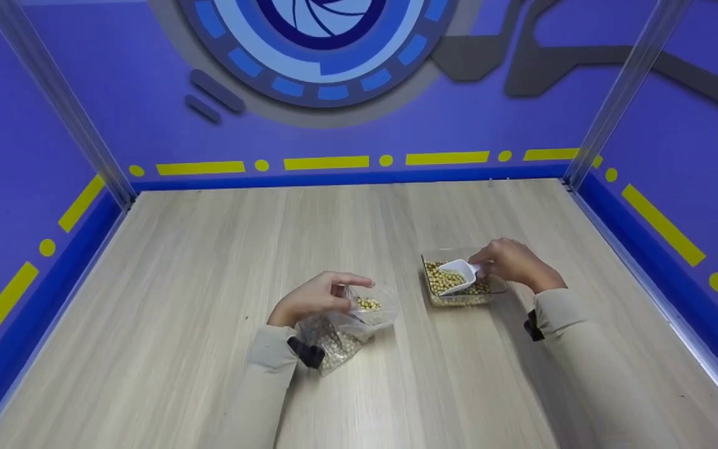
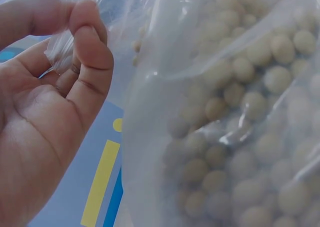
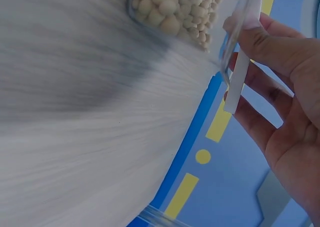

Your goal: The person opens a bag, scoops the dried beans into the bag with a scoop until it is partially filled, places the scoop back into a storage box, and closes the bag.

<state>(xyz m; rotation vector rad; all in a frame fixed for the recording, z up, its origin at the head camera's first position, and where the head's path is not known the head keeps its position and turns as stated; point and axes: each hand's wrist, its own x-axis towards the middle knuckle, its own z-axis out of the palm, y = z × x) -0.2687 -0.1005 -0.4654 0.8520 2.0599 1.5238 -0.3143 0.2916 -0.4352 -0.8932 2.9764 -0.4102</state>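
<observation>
My left hand (image 1: 316,295) grips the upper edge of a clear plastic bag (image 1: 379,319), whose mouth gapes to the right. Pale round soybeans (image 2: 250,107) fill the bag's lower part, and a few yellower ones show through its mouth. To the right, my right hand (image 1: 515,260) pinches the handle of a white scoop (image 1: 457,274) between thumb and fingers. The scoop's bowl has soybeans in it and sits within a clear rectangular container (image 1: 501,289) holding more soybeans (image 1: 439,280). In the right wrist view, the scoop's handle (image 3: 239,82) crosses the container's rim.
Both containers rest on a light wood-grain table (image 1: 178,299). A blue-purple panel (image 1: 147,112) with yellow marks stands along the back, with further panels at left and right. Metal posts (image 1: 621,93) stand at the rear corners.
</observation>
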